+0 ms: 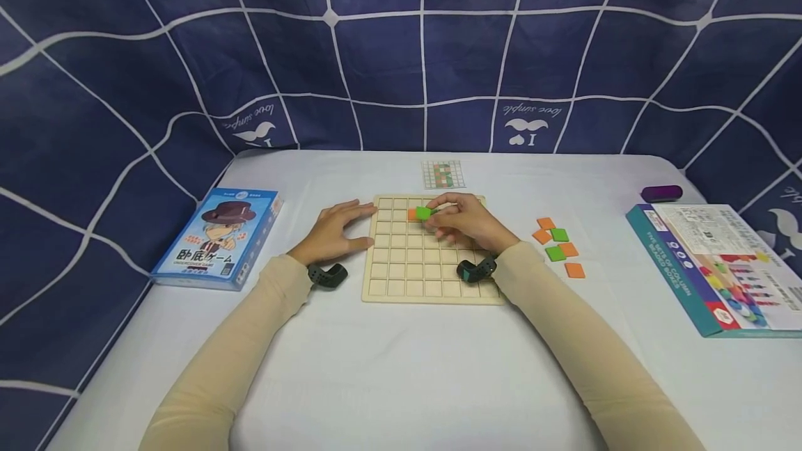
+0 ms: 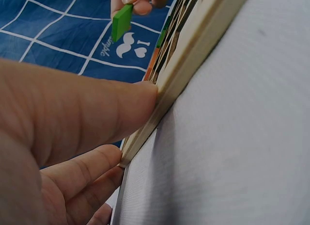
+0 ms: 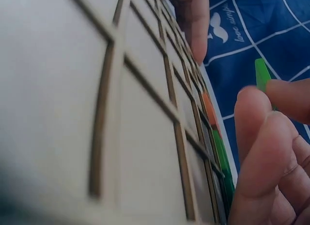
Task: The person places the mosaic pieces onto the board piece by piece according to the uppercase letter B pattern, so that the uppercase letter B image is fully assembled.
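Observation:
A wooden grid board lies flat on the table, between both hands. My left hand rests at its left edge, the thumb and fingertips touching the rim. Above the far part of the board, my right hand pinches a green square tile between thumb and fingers. In the left wrist view this green tile is tilted and clear of the board. An orange tile sits on the board, with green beside it in the right wrist view; the right hand partly covers that area in the head view.
Several loose orange and green tiles lie right of the board. Behind it is a small card with a coloured grid pattern. A blue game box stands left; a teal-edged box and a purple object lie right.

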### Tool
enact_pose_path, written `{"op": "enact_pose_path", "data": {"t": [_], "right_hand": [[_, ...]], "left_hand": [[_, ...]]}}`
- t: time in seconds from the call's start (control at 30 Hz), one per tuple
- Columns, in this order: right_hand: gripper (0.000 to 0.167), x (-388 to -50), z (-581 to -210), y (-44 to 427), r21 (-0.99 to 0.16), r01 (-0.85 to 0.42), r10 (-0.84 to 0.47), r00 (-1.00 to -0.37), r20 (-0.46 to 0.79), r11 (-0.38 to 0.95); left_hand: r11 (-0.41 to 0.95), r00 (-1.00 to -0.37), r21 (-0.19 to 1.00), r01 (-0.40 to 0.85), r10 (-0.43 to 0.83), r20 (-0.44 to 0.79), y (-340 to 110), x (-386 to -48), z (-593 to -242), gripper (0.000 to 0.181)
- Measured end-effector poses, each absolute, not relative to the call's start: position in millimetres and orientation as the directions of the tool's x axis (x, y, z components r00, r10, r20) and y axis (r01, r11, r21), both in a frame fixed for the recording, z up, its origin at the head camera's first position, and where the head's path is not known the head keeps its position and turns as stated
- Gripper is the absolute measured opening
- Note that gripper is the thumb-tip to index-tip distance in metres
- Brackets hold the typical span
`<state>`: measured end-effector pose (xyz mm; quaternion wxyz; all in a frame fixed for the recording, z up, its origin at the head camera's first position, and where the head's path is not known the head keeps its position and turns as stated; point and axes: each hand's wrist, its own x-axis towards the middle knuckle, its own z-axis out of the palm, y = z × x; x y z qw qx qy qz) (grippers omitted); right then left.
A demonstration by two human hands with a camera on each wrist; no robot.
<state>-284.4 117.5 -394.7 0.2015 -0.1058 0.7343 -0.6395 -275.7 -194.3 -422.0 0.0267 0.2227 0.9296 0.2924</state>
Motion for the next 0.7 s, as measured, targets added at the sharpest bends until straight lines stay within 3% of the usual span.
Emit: {"op": "enact_pose_path", "data": {"t": [0.27, 0.7], "right_hand": [[0.034, -285, -400, 110, -0.984, 0.076, -0.407, -0.903, -0.137, 0.163], [0.031, -280, -405, 105, -0.926, -0.074, -0.395, -0.915, -0.084, 0.37]], "left_hand": [[0.726, -0.899, 0.562, 0.397, 0.431, 0.078, -195, -277, -423, 0.07], [0.727, -0.903, 0.566, 0.389, 0.423, 0.076, -195, -277, -424, 0.071]]}}
